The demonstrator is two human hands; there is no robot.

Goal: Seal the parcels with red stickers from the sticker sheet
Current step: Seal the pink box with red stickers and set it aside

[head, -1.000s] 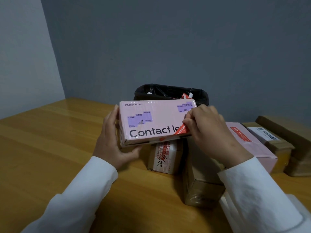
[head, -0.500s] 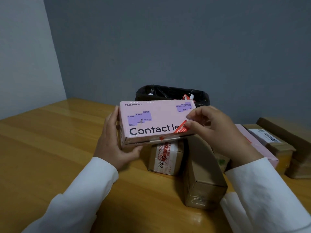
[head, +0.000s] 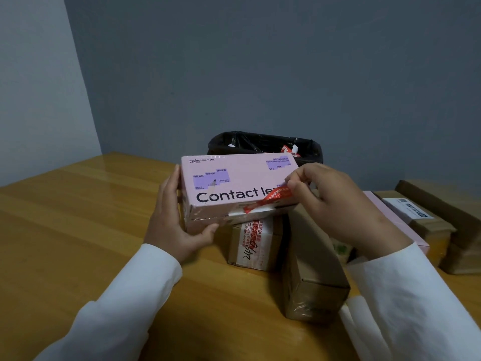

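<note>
A pink box [head: 234,183] is held up above the table [head: 78,217], its broad face toward the camera. Large dark letters on it read "Contact le", the rest hidden behind a red sticker [head: 268,199] and the right hand. Small print at the top left of the box reads "contact cosmetic Lenses"; purple patches carry tiny text, of which "GIFT BOX" at the upper right can be made out. The red sticker bears white characters too small to read, and runs slantwise from the front face down over the lower edge of the box.

The left hand [head: 169,225] grips the left end of the box, fingers behind it and thumb curled under the bottom corner. The right hand [head: 330,201] has its fingers curled, thumb and forefinger pinching the upper end of the red sticker against the box face.

Below the box stands a brown carton [head: 252,243] with red printed tape and black handwriting on a white label. A taped brown carton [head: 312,269] lies just beside it. Further right sit another pink box [head: 395,222] and cartons, one with a white shipping label [head: 411,208]. A bin lined with a black bag [head: 265,144] stands behind.
</note>
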